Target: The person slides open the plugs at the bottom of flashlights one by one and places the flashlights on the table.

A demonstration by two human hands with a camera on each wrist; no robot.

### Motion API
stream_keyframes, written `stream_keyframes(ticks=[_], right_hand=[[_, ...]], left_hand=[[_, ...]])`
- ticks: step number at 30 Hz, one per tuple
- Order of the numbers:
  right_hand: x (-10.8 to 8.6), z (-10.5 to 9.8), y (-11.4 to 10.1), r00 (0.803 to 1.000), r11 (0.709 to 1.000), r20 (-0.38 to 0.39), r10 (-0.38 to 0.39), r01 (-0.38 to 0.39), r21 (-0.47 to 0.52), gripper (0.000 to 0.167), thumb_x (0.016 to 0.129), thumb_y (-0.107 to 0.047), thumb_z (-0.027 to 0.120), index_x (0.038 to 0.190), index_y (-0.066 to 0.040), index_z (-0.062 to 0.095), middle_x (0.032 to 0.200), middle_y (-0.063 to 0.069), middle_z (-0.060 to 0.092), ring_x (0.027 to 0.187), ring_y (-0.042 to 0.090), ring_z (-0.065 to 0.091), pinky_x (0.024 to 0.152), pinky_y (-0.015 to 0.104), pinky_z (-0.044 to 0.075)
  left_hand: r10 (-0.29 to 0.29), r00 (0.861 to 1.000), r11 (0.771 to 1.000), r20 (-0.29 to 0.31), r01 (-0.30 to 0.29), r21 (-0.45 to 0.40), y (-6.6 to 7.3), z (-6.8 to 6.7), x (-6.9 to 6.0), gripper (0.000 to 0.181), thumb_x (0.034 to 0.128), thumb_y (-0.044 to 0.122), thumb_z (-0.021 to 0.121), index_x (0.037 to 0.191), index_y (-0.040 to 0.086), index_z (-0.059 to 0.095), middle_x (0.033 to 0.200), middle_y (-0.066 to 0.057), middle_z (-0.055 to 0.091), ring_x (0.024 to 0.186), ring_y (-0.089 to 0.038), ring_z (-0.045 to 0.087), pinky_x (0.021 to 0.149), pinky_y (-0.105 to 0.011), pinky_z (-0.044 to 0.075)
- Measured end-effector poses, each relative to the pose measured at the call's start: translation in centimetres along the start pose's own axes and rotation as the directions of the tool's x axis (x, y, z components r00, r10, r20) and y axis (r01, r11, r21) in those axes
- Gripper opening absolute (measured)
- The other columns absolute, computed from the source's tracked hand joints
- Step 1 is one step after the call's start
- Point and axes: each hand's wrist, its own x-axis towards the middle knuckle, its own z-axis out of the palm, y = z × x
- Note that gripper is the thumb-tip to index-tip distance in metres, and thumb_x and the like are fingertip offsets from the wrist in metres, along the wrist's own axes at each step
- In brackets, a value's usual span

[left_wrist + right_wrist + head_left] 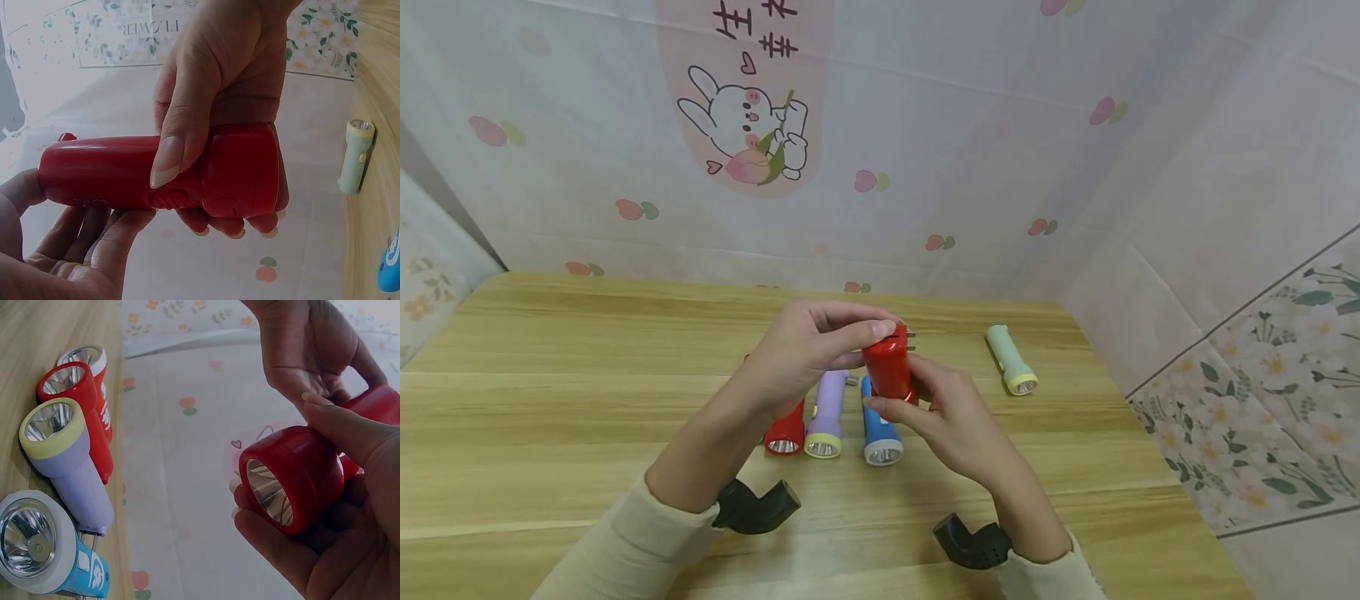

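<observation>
Fingers of both hands are found curled on one object: a glossy red flashlight (889, 372), held just right of centre in the head view, raised above the wooden tabletop (587, 417), tail end uppermost. Its flared head is grasped by the right hand (951, 412), thumb laid across the neck; the tail end is pinched by the left hand (805, 350). Metal prongs (912, 335) are seen projecting from the tail toward the right of the frame. A slide switch (170, 199) is noted on the barrel, mid-frame in the left wrist view.

Handling, as estimated: hard plastic shell, light, stiff, rather slippery; lens possibly scratched and prongs possibly bent if pressed. Hold is best taken round the neck, with lens and prongs left untouched.

At lower centre of the head view, a purple flashlight (827, 407) is set between a red-rimmed flashlight (786, 432) and a blue flashlight (880, 432). A mint-green flashlight (1011, 357) is placed apart, right of centre.
</observation>
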Motion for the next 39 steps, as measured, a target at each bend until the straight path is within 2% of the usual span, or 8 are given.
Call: stream_keyframes(ticks=[11,39], right_hand=[[-0.03,0.01,-0.05,1.0,1.0,0.007,0.012,-0.012,0.011,0.038,0.091,-0.029,0.076,0.126,-0.016,0.066,0.11,0.0,0.075,0.09,0.012,0.07,0.079,0.027,0.06],[-0.03,0.05,0.01,1.0,1.0,0.016,0.013,-0.013,-0.003,0.039,0.089,-0.026,0.078,0.124,-0.013,0.067,0.109,0.0,0.076,0.093,0.011,0.072,0.083,0.028,0.06]], left_hand=[[-0.023,1.0,1.0,-0.019,0.023,-0.002,0.04,0.1,0.02,0.03,0.0987,0.014,0.063,0.123,-0.002,0.069,0.126,-0.015,0.07,0.117,-0.029,0.068,0.098,-0.045,0.057],[-0.006,1.0,1.0,-0.017,0.006,-0.002,-0.08,0.39,-0.07,0.029,0.0973,0.013,0.065,0.121,-0.002,0.07,0.12,-0.014,0.074,0.114,-0.027,0.069,0.1,-0.045,0.057]])
